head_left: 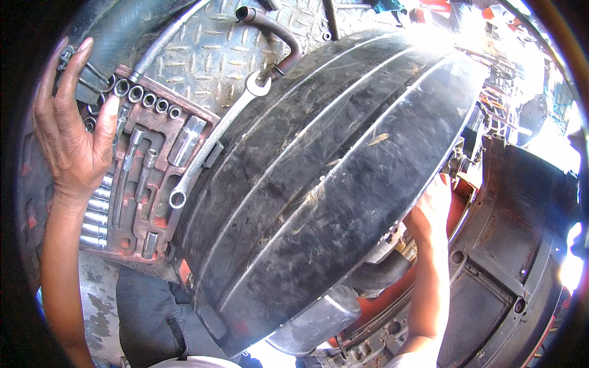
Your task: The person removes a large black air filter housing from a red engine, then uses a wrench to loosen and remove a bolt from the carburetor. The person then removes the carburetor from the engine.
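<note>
My left hand [78, 132] is raised over the left part of a dusty reddish socket tray [165, 132], with its fingers stretched apart. A small metal piece with thin rods [92, 72] shows beside those fingers; whether they touch it I cannot tell. My right hand [429, 205] reaches past the far edge of a big curved black panel [319, 178] with raised ribs. Its fingers are hidden among the parts there. Between tray and panel lies a combination wrench [224, 126], its open end upward. Sockets [135, 94] and extension bars fill the tray.
A knurled metal bar [164, 49] rests above the tray on tread plate [196, 61]. A bent brown pipe [282, 37] lies beyond. Under the panel's right edge are a black hose [383, 273] and a grey metal canister [316, 322]. A dark body frame [491, 264] stands at right.
</note>
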The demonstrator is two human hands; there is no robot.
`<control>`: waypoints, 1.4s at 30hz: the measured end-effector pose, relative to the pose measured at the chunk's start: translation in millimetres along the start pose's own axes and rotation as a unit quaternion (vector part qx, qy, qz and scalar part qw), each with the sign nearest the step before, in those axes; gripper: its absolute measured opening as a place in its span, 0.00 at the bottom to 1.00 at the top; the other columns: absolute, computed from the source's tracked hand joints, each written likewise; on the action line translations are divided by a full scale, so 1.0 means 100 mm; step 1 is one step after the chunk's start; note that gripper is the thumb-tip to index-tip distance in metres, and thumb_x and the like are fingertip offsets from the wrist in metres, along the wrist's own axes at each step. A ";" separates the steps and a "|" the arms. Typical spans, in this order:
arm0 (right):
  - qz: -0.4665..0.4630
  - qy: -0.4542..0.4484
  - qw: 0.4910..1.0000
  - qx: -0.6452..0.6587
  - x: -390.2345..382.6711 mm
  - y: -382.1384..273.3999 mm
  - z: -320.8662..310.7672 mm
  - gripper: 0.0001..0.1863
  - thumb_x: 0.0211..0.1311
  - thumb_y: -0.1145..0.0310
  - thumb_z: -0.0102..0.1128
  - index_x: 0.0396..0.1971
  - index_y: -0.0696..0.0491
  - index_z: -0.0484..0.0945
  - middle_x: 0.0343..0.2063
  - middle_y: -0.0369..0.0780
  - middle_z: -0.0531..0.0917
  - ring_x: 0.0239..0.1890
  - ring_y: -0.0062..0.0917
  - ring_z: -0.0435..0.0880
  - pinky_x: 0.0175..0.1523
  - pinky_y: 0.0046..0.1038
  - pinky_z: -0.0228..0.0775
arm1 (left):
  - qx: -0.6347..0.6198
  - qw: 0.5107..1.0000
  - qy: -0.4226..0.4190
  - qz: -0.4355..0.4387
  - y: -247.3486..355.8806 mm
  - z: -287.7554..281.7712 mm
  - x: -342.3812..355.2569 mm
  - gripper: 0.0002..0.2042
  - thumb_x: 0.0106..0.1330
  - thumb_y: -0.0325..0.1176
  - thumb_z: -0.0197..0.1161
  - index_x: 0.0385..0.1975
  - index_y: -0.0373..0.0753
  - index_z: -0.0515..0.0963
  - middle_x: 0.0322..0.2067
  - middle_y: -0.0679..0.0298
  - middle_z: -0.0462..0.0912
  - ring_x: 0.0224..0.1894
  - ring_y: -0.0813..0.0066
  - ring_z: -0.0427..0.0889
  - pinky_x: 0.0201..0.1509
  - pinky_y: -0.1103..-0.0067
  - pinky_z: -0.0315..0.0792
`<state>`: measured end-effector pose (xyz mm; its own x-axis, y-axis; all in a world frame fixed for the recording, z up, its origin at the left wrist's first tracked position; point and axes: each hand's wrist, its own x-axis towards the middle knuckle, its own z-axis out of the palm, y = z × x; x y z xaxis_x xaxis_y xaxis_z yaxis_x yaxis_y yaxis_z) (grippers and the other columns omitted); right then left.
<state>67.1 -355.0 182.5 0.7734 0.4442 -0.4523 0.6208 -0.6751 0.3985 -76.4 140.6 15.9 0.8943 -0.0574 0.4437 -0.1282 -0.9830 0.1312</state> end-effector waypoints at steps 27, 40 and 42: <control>0.025 0.076 0.992 0.094 -0.60 0.07 0.03 0.14 0.61 0.74 0.63 0.47 0.50 0.81 0.46 0.44 0.85 0.49 0.41 0.84 0.58 0.42 0.72 | 0.017 1.000 0.006 -0.009 0.03 0.02 0.00 0.32 0.75 0.43 0.64 0.76 0.47 0.62 0.73 0.62 0.67 0.74 0.64 0.63 0.78 0.67 0.59; 0.009 0.027 0.999 0.020 -0.17 0.02 0.05 0.09 0.61 0.70 0.64 0.42 0.51 0.79 0.36 0.42 0.81 0.44 0.39 0.81 0.53 0.41 0.70 | 0.004 1.000 0.007 0.006 -0.01 0.00 0.01 0.32 0.74 0.44 0.64 0.76 0.46 0.63 0.73 0.61 0.66 0.74 0.65 0.63 0.78 0.67 0.58; 0.008 0.023 0.999 0.026 -0.13 0.03 0.03 0.10 0.61 0.69 0.65 0.42 0.51 0.79 0.37 0.42 0.81 0.45 0.39 0.82 0.53 0.41 0.70 | 0.017 1.000 0.000 0.010 0.00 0.00 0.01 0.32 0.74 0.44 0.64 0.76 0.46 0.62 0.73 0.61 0.66 0.75 0.65 0.62 0.78 0.67 0.58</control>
<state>58.1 -364.6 187.2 0.7894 0.4585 -0.4082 0.6013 -0.7116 0.3635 -75.0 140.7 16.1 0.8917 -0.0770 0.4461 -0.1315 -0.9870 0.0926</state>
